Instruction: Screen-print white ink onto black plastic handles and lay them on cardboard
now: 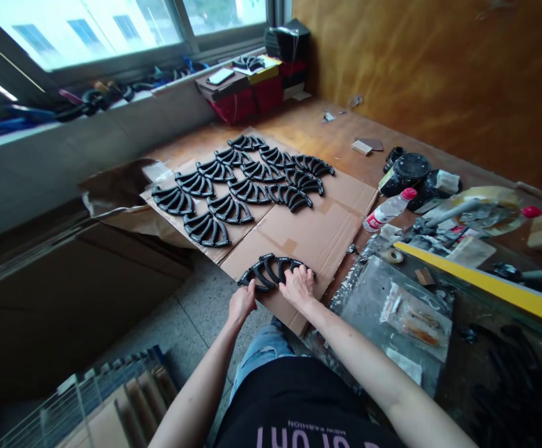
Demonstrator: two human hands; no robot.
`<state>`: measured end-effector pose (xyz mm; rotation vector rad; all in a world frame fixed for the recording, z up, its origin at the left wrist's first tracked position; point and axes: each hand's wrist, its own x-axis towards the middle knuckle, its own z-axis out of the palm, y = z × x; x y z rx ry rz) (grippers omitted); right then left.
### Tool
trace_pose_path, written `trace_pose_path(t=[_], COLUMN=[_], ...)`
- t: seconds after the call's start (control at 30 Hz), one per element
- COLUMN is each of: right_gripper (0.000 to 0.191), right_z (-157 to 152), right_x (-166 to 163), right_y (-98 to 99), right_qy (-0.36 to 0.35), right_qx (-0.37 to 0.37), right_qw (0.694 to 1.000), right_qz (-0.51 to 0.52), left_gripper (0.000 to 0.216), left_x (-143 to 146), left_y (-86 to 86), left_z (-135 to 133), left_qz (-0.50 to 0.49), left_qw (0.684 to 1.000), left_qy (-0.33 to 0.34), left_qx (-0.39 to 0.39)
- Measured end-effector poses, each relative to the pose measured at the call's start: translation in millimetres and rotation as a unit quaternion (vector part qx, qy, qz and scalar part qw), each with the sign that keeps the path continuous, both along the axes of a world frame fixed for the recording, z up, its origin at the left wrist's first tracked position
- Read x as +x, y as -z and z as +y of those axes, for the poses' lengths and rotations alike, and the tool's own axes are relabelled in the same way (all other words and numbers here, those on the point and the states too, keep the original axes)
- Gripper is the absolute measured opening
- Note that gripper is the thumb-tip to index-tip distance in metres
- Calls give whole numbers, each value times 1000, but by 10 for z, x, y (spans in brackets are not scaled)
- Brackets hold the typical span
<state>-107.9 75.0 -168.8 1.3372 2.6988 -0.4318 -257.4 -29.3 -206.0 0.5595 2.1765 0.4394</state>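
A black arched part with curved ribs point(267, 271) lies at the near end of a cardboard sheet point(294, 221). My left hand point(242, 302) is closed on its left end, thumb along the edge. Over its right portion, my right hand point(299, 286) grips the ribs with bent fingers, hiding some of that side. Farther up the cardboard, several similar black ribbed parts point(248, 191) lie in rows, fanned out and close together.
To the right stand a bottle with a pink cap point(389, 210), black tubs point(404, 173) and a tape roll point(490, 208). A yellow bar point(485, 283) crosses the cluttered bench. Red boxes point(238, 102) sit at the back. A wire rack point(84, 404) holds cardboard at lower left.
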Motion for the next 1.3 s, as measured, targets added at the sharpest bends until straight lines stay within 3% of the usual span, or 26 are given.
trace_pose_path(t=[0.17,0.3,0.43,0.5,0.77,1.1,1.3], right_gripper=[26,25,26,27,26,31,32], right_z=[207,338,398,420,506,456,508], right_x=[-114,-108,-90,-99,-130,-279,-224], right_y=[-12,-6,29,45,32,107,165], right_qy=[49,73,97,104,122,92,104], right_qx=[-6,0,7,4,16,-34,-36], right_qw=[999,997,995,995,992,995,993], right_qz=[0,0,-8,-10,-12,27,48], left_gripper=[58,45,38,40,43,42,42], left_x=[-195,-98,86,124,-12,1,-140], left_y=[-66,-128,-103,-74,-85,-19,18], left_z=[324,313,238,261,406,635,886], left_qz=[60,149,236,264,288,265,271], left_qw=[997,986,947,932,935,933,914], left_qy=[31,31,132,179,166,179,232], left_qx=[28,74,173,173,120,163,192])
